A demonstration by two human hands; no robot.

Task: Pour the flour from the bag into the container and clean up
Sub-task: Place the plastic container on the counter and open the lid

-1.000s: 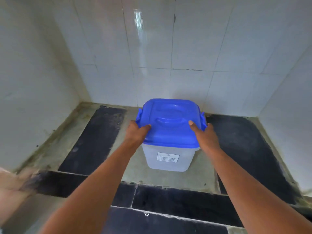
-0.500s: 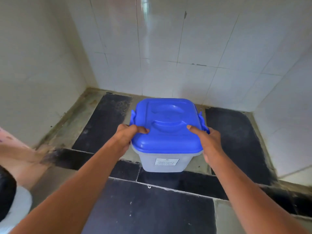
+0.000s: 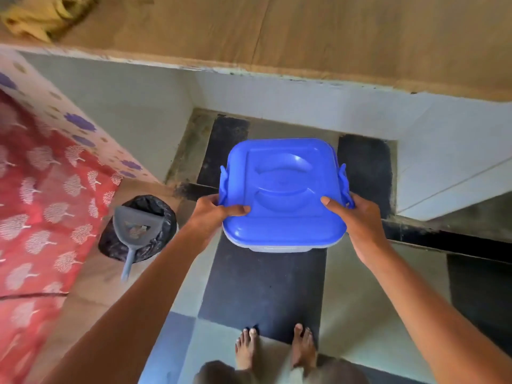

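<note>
A square plastic container (image 3: 279, 246) with a blue lid (image 3: 282, 189) is held up in the air in front of me, above the floor. My left hand (image 3: 213, 214) grips its left edge with the thumb on the lid. On the right edge sits my right hand (image 3: 357, 220), thumb also on the lid, beside the blue side latch. The lid is closed. Only a thin strip of the clear body shows under the lid. No flour bag is in view.
A bin lined with a black bag (image 3: 138, 228) stands on the floor at left, with a grey dustpan (image 3: 133, 228) resting on it. Red patterned cloth (image 3: 41, 203) lies further left. A wooden counter (image 3: 304, 34) runs along the top, a yellow cloth (image 3: 36, 18) on it. My bare feet (image 3: 274, 347) stand on the tiled floor.
The container has been lifted out of the tiled recess under the counter and brought toward me. My view has risen and tilted down, now showing the counter top, bin and my feet.
</note>
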